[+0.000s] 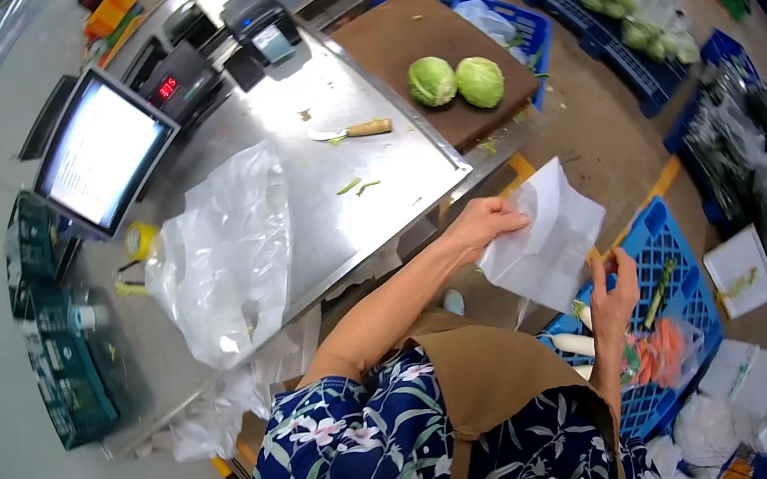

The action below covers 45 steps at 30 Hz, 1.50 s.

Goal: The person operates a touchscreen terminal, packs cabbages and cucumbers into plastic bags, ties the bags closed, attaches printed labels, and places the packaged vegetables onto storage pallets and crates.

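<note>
My left hand (488, 225) is closed, pinching a thin white sheet of paper (546, 238) by its left side, and part of the sheet looks folded over. Just off the sheet's lower right edge is my right hand (613, 297); its fingers are bent and a little apart, with nothing visible between them. Under that hand stands a blue crate (662, 238) with white radishes (573, 344), bagged carrots (666, 352) and a green stalk (658, 292). A knife (355, 129) with a wooden handle lies on the steel table (377, 200).
Two cabbages (456, 83) sit on a brown board (380, 37). On the table are a clear plastic bag (237, 244), a monitor (103, 149), a scale display (175, 84) and a label printer (258, 19). Blue pallets (587, 33) with bagged vegetables (645, 13) stand at the right.
</note>
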Available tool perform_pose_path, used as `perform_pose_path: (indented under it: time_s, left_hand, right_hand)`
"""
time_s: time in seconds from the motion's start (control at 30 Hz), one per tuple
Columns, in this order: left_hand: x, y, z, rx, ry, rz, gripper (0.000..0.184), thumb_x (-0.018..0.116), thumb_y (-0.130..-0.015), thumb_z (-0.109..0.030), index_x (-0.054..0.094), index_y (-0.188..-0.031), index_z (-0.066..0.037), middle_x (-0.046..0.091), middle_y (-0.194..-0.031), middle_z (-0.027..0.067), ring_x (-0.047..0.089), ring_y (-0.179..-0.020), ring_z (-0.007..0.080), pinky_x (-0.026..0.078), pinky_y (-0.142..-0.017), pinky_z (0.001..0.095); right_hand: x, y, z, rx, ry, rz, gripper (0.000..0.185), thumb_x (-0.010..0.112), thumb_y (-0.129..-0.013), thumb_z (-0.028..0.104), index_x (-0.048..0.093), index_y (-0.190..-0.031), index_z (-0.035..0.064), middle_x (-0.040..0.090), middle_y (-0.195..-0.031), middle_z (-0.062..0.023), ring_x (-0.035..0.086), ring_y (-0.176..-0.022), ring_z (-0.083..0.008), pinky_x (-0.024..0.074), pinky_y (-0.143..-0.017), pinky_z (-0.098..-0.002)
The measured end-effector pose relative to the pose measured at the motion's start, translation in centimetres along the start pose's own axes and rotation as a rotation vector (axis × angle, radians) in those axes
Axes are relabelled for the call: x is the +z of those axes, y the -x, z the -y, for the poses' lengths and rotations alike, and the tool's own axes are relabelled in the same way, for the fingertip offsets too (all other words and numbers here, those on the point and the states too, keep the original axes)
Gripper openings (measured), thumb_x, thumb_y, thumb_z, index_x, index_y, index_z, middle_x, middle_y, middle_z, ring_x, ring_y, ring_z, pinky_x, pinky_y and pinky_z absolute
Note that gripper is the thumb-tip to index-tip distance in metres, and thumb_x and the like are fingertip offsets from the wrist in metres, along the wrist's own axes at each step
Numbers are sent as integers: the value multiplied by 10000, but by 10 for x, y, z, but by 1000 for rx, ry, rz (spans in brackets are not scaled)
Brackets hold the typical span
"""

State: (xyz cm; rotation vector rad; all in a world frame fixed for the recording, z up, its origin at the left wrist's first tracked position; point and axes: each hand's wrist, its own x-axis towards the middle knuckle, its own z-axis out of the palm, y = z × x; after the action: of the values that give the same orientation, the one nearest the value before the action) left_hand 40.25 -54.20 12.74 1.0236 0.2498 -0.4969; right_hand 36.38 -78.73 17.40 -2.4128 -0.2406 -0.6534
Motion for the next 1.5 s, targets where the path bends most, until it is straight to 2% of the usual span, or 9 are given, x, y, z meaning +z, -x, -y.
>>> perform_pose_path:
  time_s: [0.3, 0.43, 0.53, 0.63, 0.77, 1.03, 1.23, 1.3, 1.5]
  left_hand:
    - [7, 19, -60, 397, -404, -75, 211, 769, -732, -88, 575, -806, -52, 551, -754, -17, 489, -708, 72, 428, -625, 247]
    - [-40, 29, -111, 530, 594, -250, 168, 656, -842, -63, 505, -770, -58, 572, -710, 35, 569, -657, 133, 481, -627, 287]
    - [-98, 41, -143, 730, 777, -123, 124, 601, -893, -104, 503, -835, -55, 562, -691, 46, 566, -627, 156, 475, -594, 280]
    - [-121, 62, -151, 758, 741, -62, 177, 611, -879, -85, 469, -773, -86, 521, -658, 27, 502, -553, 125, 417, -517, 253]
    - [-165, 99, -177, 977, 303, -528, 123, 634, -879, -92, 515, -849, -85, 492, -693, -24, 413, -563, 40, 331, -488, 197]
    - [-220, 112, -140, 895, -216, -727, 168, 684, -848, -93, 558, -944, -37, 599, -1005, 40, 530, -957, 90, 447, -847, 259]
    - [-236, 131, -124, 905, -124, -715, 210, 712, -795, -50, 588, -964, -38, 601, -1044, 61, 565, -948, 132, 455, -870, 275]
    - [-249, 139, -123, 929, -693, -1135, 225, 683, -776, -39, 596, -983, -39, 599, -1018, 112, 594, -946, 264, 471, -816, 347]
    - [-247, 140, -118, 474, -741, -1316, 323, 720, -758, -159, 601, -1036, -45, 609, -1014, 162, 599, -954, 329, 474, -827, 393]
  right_hand:
    - [82, -82, 72, 187, -572, 329, 132, 627, -836, 108, 613, -819, -22, 559, -682, -32, 484, -634, -92, 428, -581, -262]
    - [120, -100, 49, -82, -163, 121, 151, 620, -810, 106, 571, -901, -3, 576, -683, -105, 525, -596, -192, 455, -602, -336]
    - [169, -108, 19, 22, -145, 202, 186, 630, -796, 121, 556, -919, 3, 552, -664, -95, 512, -592, -190, 454, -599, -338]
    - [201, -121, 33, 73, -282, 420, 263, 652, -785, 130, 568, -1002, 8, 566, -733, -72, 538, -660, -170, 457, -628, -302]
    - [224, -161, 108, -108, -469, 634, 431, 684, -762, 117, 547, -1160, 22, 590, -882, -70, 562, -769, -174, 464, -698, -292]
    - [263, -183, 287, -839, -571, 684, 601, 769, -657, 75, 511, -1193, -10, 509, -1231, -188, 493, -1138, -356, 393, -966, -389]
    - [330, -159, 306, -1065, -534, 792, 284, 661, -693, 6, 595, -969, 6, 605, -827, -142, 590, -798, -327, 446, -769, -425]
    - [324, -165, 327, -1030, -622, 567, 181, 605, -688, -27, 591, -865, 6, 546, -665, -113, 555, -639, -307, 432, -650, -411]
    - [332, -197, 313, -884, -610, 362, 218, 604, -649, -38, 597, -863, 2, 556, -684, -129, 555, -640, -306, 442, -596, -395]
